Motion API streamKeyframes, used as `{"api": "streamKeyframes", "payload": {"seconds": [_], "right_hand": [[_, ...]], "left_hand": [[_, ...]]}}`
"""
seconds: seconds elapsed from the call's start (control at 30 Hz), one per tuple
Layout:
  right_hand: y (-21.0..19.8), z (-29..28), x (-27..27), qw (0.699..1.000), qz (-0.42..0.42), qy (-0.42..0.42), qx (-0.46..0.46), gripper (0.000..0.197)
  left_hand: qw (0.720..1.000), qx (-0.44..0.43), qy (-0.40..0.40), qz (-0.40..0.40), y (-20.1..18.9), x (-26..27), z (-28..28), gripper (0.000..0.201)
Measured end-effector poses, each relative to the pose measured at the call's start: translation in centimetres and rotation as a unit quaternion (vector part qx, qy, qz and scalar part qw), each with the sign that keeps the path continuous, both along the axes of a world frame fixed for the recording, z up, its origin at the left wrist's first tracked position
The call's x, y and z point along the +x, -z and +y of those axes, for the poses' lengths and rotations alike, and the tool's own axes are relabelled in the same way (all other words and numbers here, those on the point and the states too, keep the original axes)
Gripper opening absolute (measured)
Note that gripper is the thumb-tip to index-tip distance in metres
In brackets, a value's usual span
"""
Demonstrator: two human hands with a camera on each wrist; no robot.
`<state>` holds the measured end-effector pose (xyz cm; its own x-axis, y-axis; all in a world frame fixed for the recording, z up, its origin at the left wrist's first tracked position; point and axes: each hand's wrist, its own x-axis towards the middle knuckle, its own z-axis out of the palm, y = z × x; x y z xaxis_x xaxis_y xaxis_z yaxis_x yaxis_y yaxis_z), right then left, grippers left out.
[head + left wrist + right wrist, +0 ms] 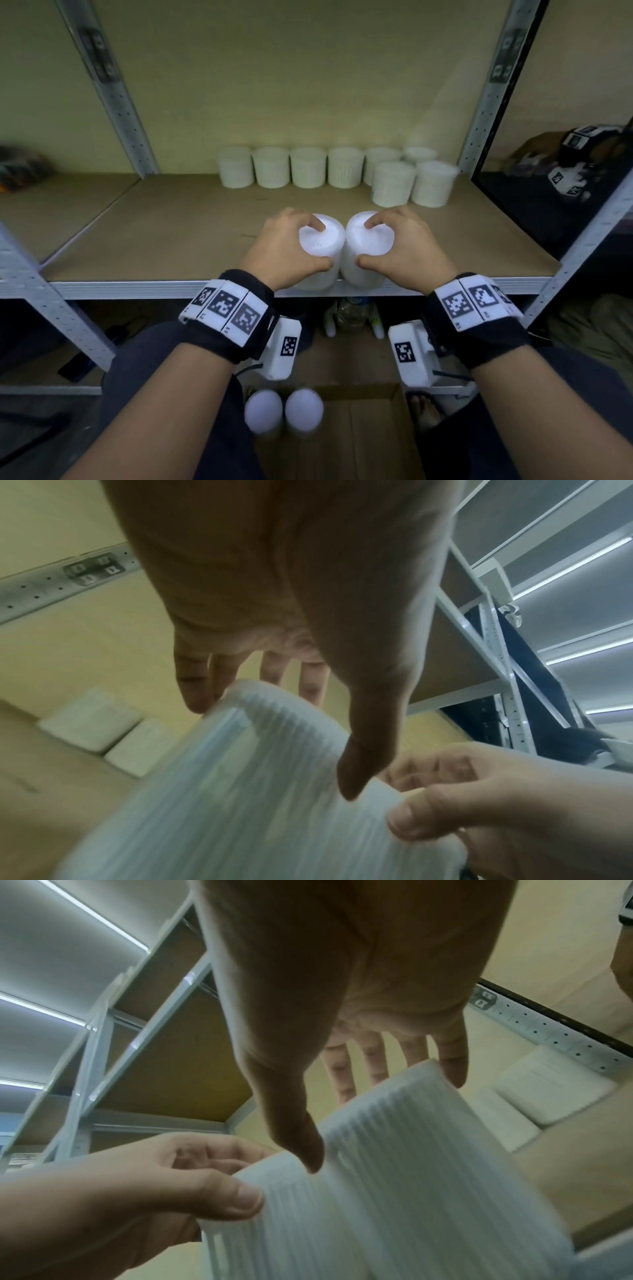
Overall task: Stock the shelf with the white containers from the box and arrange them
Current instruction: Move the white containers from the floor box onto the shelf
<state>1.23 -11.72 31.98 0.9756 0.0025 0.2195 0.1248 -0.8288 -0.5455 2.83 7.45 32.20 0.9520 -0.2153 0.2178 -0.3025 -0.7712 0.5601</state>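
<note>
While two white containers (284,411) wait in the box (370,431) nearest me, I have one more in each hand at the shelf's (171,236) near edge. My left hand (281,246) curls fingers and thumb round the left container (320,240); my right hand (407,245) grips the right container (368,240) likewise, the two touching side by side, upright or nearly so. Farther back stands the stocked row (291,167), with two containers (411,183) set in front at its right end. I judge the free spot lies straight ahead, left of those two, so both hands are equally near.
</note>
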Motion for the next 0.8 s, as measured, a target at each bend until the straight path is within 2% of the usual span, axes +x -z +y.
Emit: {"api": "streamKeyframes", "payload": {"seconds": [0.17, 0.4, 0.57, 0.8], "right_hand": [[1.6, 1.3, 2.6, 1.0, -0.005, 0.01, 0.011, 0.048], [1.9, 1.1, 3.3, 1.0, -0.014, 0.0, 0.001, 0.048], [1.7, 0.7, 2.6, 1.0, -0.007, -0.006, -0.024, 0.055], [0.6, 0.4, 1.6, 0.997, -0.021, -0.004, -0.076, 0.032]], "left_hand": [[0.999, -0.038, -0.038, 0.009, 1.5, 2.0, -0.1, 0.044], [0.999, -0.03, -0.03, 0.024, 2.0, 2.7, 0.1, 0.043], [0.999, 0.034, -0.024, 0.025, 1.4, 2.0, 0.8, 0.048], [0.999, 0.012, -0.004, -0.031, 0.5, 0.3, 1.1, 0.026]]}}
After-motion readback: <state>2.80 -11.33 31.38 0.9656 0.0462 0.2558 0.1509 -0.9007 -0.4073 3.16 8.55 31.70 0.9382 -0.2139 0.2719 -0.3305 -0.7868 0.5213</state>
